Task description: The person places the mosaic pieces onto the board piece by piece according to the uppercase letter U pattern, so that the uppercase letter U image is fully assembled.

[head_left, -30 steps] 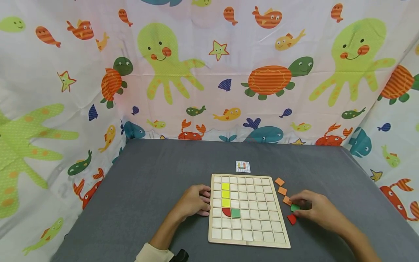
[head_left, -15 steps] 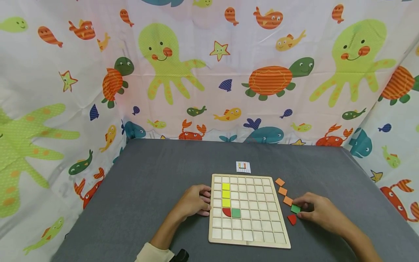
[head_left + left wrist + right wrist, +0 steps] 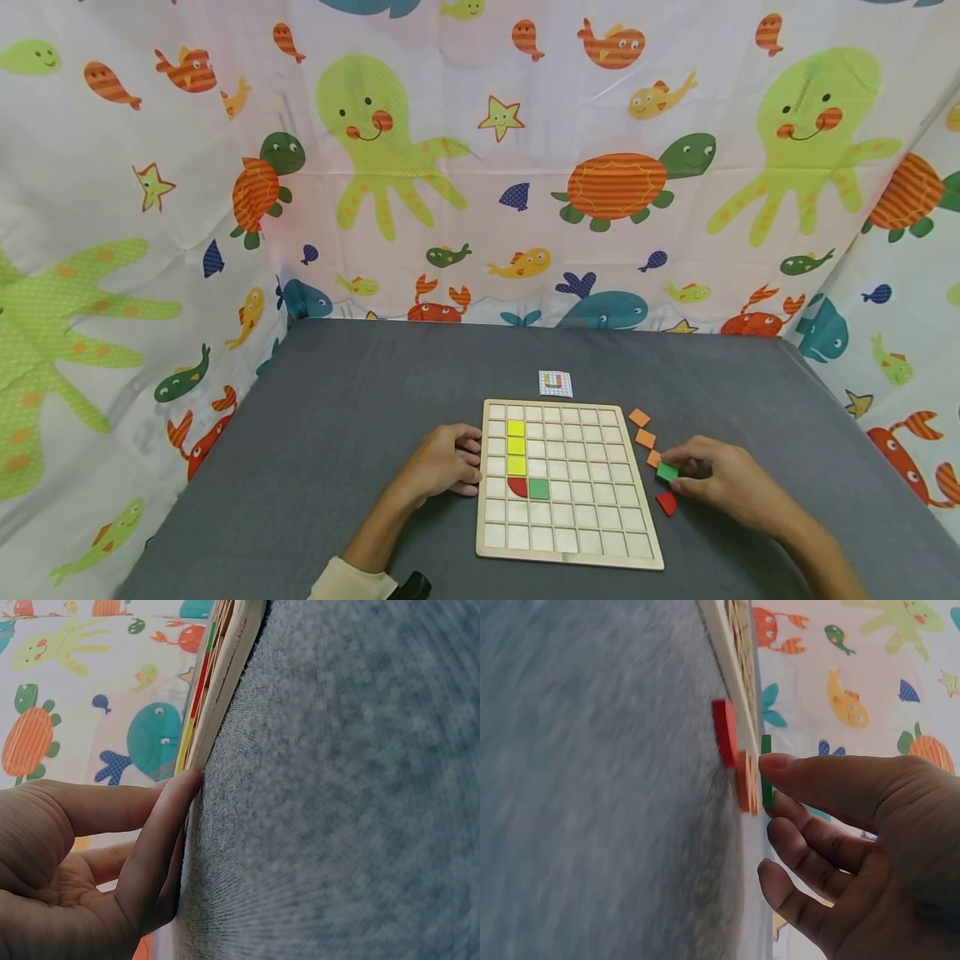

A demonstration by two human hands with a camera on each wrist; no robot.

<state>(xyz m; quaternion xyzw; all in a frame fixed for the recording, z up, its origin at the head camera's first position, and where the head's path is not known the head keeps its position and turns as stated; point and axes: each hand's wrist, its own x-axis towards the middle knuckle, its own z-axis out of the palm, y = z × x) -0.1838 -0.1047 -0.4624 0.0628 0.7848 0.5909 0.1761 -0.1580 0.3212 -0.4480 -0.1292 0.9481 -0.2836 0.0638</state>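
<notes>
A wooden grid board (image 3: 596,517) lies on the table, with yellow square tiles (image 3: 516,446) in a column, a red quarter-round tile (image 3: 517,486) below them and a green square tile (image 3: 538,489) to its right. My left hand (image 3: 442,462) touches the board's left edge with its fingertips, also seen close up in the left wrist view. Right of the board, my right hand (image 3: 723,475) pinches another green square tile (image 3: 766,771) between thumb and finger. That tile is lifted off the table, over the nearest orange tile (image 3: 653,459).
Two more orange square tiles, the far one (image 3: 639,417) and the middle one (image 3: 645,438), lie along the board's right edge. A red quarter-round tile (image 3: 666,503) sits nearer me. Behind the board lies a small pattern card (image 3: 555,383). A printed curtain (image 3: 480,250) closes off the back.
My right hand has picked up the green tile from the table and moved it slightly left toward the board. The left hand stays at the board's edge.
</notes>
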